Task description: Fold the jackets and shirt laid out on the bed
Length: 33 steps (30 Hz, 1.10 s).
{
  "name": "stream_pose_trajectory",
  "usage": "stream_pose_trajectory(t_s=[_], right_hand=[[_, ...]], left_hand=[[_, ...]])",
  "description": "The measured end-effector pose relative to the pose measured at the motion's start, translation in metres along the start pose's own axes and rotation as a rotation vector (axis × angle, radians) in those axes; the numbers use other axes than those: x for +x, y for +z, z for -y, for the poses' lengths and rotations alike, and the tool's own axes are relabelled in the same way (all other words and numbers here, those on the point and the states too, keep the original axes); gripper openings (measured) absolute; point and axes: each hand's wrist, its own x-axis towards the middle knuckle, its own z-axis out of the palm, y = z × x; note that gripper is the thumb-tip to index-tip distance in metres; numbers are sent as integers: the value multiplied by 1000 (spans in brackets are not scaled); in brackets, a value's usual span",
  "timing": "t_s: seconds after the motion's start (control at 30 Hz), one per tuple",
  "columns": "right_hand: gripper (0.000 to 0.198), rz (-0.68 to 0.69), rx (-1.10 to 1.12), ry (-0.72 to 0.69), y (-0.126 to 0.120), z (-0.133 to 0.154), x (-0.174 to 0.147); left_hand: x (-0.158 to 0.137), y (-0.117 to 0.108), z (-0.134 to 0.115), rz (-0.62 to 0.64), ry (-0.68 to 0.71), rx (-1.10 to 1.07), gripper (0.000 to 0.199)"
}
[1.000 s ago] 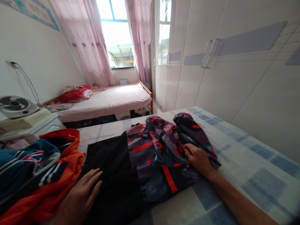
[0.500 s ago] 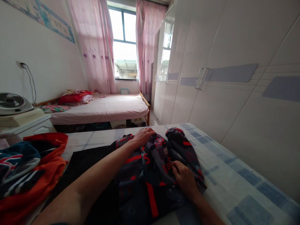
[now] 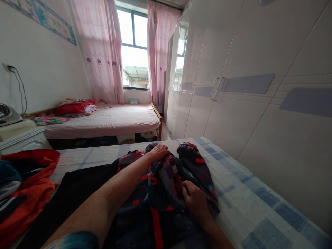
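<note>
A dark jacket [image 3: 163, 186] with red stripes and red lettering lies crumpled on the near bed. At its far top edge, my left hand [image 3: 158, 152] bends over the cloth and holds it, its fingertips partly hidden. My right hand [image 3: 195, 197] pinches the fabric on the right side of the middle, below a small label [image 3: 174, 168]. One sleeve [image 3: 195, 164] stretches out beyond the right hand. Under my left forearm, black cloth [image 3: 77, 186] spreads to the left; whether it belongs to the jacket I cannot tell.
An orange garment [image 3: 38, 193] lies at left on the near bed, whose sheet [image 3: 261, 193] has blue and white checks. Behind stands a second bed [image 3: 124, 119] with pink bedding. White wardrobes [image 3: 233, 114] line the right side. A fan [image 3: 9, 114] sits at far left.
The view has swung slightly right, so things sit further left. My left hand's fingers look more bent over the jacket's top edge. My right hand keeps its pinch.
</note>
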Motion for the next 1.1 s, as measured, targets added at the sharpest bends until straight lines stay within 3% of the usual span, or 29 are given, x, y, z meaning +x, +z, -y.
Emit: stream_pose_trajectory(t_s=[0.17,0.3,0.4,0.5,0.57,0.8,0.93,1.03,1.1], right_hand=[[25,6,-12,-18,-1,0,-1],[24,8,-36,-2,-3,1,0],[24,31,-41,4,-4,1,1],[23,46,-42,-10,-5,1,1],[22,55,-49,-19,-5,1,0],[18,-13,-85,17,-5,5,-4],[33,-137,-206,-136,-3,7,-6],[23,-159,-326,-233,-7,9,-5],[17,-171,-380,-263,-15,11,-5]], left_hand=[[-36,-51,10,-124,-56,47,20],[-109,-89,-7,-265,-129,115,22],[-178,-88,-36,-267,-127,164,29],[-235,-67,-61,-231,-146,160,31],[-258,-52,-67,-234,-177,152,31],[-266,-32,-47,-142,-206,165,40],[-270,-31,-35,-71,-379,149,45],[-283,-42,-36,-101,-475,158,31],[-297,-53,-45,-195,-500,192,29]])
